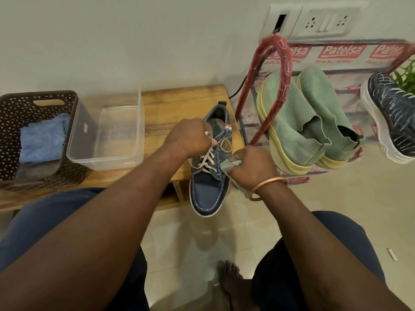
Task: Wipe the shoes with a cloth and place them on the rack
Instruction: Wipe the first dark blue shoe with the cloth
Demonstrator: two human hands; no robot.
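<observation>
- blue shoe [208,191]: over the bench [161,104] edge, toe at 6 o'clock; your left hand [188,138] grips its laced collar.
- handling: probably light, stiff sole, soft upper; collar or heel looks the surest hold.
- cloth [226,164]: limp, bunched in your right hand [251,164], against the shoe's 3 o'clock side.
- rack [284,70]: at 2 o'clock.

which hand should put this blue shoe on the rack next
Probably the left hand: it grips the blue shoe at the laces, while the right hand holds the cloth. The rack stands to the right, though.
</observation>
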